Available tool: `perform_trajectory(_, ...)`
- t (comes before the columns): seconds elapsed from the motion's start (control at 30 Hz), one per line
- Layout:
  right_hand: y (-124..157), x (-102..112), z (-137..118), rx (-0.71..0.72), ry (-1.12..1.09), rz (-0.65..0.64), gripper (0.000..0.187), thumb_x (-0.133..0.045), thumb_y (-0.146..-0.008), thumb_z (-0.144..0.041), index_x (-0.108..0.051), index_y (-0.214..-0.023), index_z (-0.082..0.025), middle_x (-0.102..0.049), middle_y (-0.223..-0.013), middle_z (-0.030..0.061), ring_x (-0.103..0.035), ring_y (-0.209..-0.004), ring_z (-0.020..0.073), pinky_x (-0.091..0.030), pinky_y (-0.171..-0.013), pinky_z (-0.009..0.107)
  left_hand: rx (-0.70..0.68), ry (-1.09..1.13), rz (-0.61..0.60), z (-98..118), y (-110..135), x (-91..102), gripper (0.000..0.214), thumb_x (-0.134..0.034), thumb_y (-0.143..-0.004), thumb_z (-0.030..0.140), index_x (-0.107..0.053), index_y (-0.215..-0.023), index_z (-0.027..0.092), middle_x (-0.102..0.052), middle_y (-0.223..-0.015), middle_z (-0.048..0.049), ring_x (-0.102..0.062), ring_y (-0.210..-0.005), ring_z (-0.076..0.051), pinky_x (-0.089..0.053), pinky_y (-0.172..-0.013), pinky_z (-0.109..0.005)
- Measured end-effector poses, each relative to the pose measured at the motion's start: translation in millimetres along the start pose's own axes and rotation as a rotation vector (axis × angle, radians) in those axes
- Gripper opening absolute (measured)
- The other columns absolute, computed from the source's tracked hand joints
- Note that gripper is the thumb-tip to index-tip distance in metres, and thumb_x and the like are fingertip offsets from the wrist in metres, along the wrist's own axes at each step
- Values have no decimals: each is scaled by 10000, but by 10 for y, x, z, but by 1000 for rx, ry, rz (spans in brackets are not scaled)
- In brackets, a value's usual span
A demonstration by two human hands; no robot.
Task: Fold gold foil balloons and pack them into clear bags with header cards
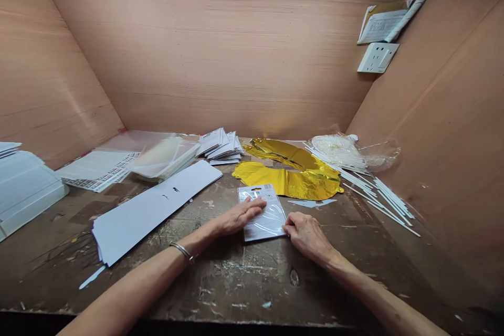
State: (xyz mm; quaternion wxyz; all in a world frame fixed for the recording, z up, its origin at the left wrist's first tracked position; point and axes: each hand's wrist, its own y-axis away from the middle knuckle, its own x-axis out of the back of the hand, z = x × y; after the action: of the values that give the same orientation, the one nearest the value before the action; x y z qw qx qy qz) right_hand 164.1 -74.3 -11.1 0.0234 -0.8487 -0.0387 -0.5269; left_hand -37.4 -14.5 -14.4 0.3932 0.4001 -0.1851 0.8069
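A flat clear packet (pixel 264 226) with a printed white card inside and a hang hole at its top lies on the brown table in front of me. My left hand (pixel 242 215) rests across its upper left part, fingers stretched out and flat. At the packet's lower right edge, my right hand (pixel 307 233) pinches the corner between thumb and curled fingers. Just behind the packet lie gold foil balloons (pixel 289 178), flat and curved. A pale blue-white scrap (pixel 312 203) sits by them.
White sticks (pixel 388 199) and a bag of sticks (pixel 338 151) lie at the right. Finished-looking packets (pixel 221 144) are piled at the back. Long white cards (pixel 157 212), clear sleeves (pixel 163 155), sticker sheets (pixel 100 168) and a white stack (pixel 29 189) lie leftward. Wooden walls (pixel 228 52) enclose the table.
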Motion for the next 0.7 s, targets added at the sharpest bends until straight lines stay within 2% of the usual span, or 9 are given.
perform_trajectory(0.1, -59, 36, 2, -63, -69, -79, 122, -476, -685, -179, -564, -601, -166, -587, -606, 29, -539, -633, 148, -323, -546, 221, -119, -97, -62, -17, 68, 17, 529, -372, -824, 441, -290, -1293, 210, -237, -1381, -62, -111, -1284, -225, -56, -1049, -420)
perform_trajectory(0.17, -73, 38, 39, -54, -105, -82, 111, -484, -667, -182, -560, -586, -166, -584, -593, 24, -540, -631, 149, -326, -543, 221, -166, -160, -67, -18, 96, -1, 507, -365, -837, 399, -276, -1297, 205, -215, -1388, -73, -94, -1287, -217, -50, -1048, -428)
perform_trajectory(0.23, -72, 23, 86, -31, -137, -29, 60, -521, -638, -204, -563, -658, -167, -596, -652, 21, -539, -656, 148, -337, -561, 221, -191, -196, -52, 0, 116, -14, 470, -339, -854, 359, -277, -1293, 202, -226, -1385, -78, -107, -1287, -205, -71, -1050, -417)
perform_trajectory(0.3, -74, -9, 130, -33, -186, 1, 182, -572, -596, -236, -551, -765, -171, -598, -676, 8, -536, -651, 144, -343, -560, 220, -210, -222, -26, 39, 142, -21, 459, -352, -852, 347, -289, -1284, 203, -249, -1377, -82, -123, -1285, -204, -93, -1050, -406)
perform_trajectory(0.37, -89, -56, 161, -70, -264, -33, 270, -606, -560, -252, -534, -808, -175, -590, -629, -11, -531, -606, 137, -337, -529, 216, -216, -232, 1, 89, 183, -35, 445, -363, -850, 345, -308, -1270, 210, -284, -1363, -80, -143, -1281, -205, -109, -1049, -401)
perform_trajectory(0.53, -175, -87, 165, -239, -611, -262, 186, -614, -505, -243, -444, -543, -176, -473, -426, -45, -445, -416, 97, -264, -404, 207, -278, -202, 56, 99, 293, -51, 500, -425, -813, 409, -329, -1261, 207, -324, -1343, -68, -182, -1271, -208, -134, -1052, -377)
perform_trajectory(0.6, -276, 31, 137, -255, -789, -331, 224, -609, -494, -250, -396, -503, -179, -430, -395, -56, -372, -352, 70, -211, -362, 201, -242, -155, 215, -10, 290, 79, 554, -447, -785, 459, -328, -1262, 204, -346, -1331, -62, -234, -1253, -200, -184, -1042, -345)
perform_trajectory(0.67, -476, 229, 67, -225, -942, -336, 244, -616, -500, -270, -390, -512, -178, -401, -384, -67, -303, -320, 47, -158, -342, 193, -45, -102, 531, -193, 233, 358, 550, -401, -801, 476, -325, -1262, 186, -372, -1312, -71, -300, -1221, -190, -252, -1012, -327)
perform_trajectory(0.7, -622, 339, 9, -202, -1000, -318, 263, -627, -504, -283, -386, -515, -177, -379, -376, -75, -273, -314, 37, -140, -342, 188, 112, -83, 703, -306, 186, 549, 515, -349, -828, 457, -330, -1256, 170, -386, -1301, -82, -331, -1202, -186, -286, -989, -323)
